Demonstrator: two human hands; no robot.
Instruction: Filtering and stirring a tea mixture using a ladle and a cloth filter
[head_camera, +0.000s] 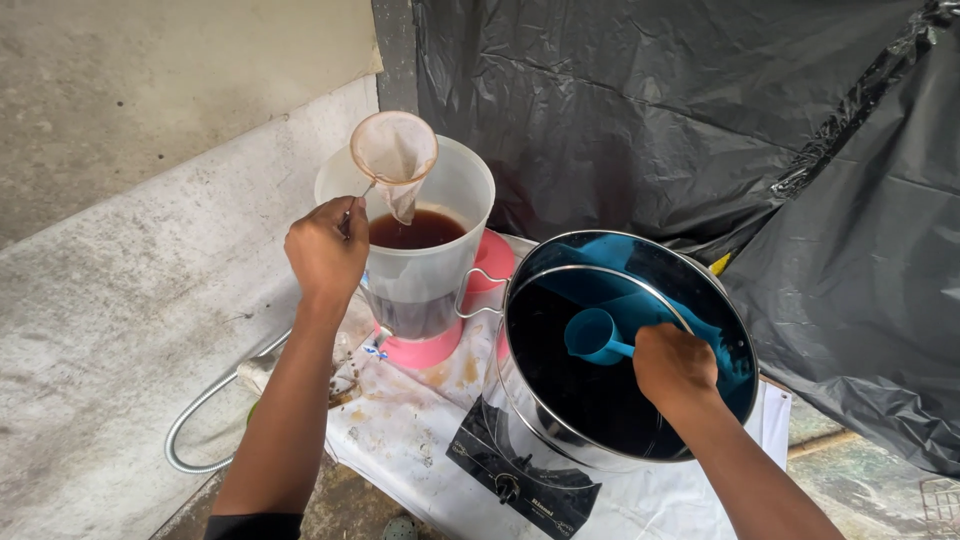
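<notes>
My left hand (325, 252) grips the wire handle of a cloth strainer (395, 155) and holds it tilted over a translucent white plastic pitcher (425, 280) part full of dark brown liquid. The pitcher stands on a pink lid (430, 348). My right hand (675, 365) holds the handle of a small blue plastic scoop (593, 333) inside a large steel pot (560, 440) of dark liquid. The pot's shiny inner wall reflects blue.
The pot sits on a black gas stove (520, 480) over a stained white sheet (400, 430). A flexible metal hose (195, 430) curves along the concrete ledge (120, 300) at left. Black plastic sheeting (700, 110) hangs behind and to the right.
</notes>
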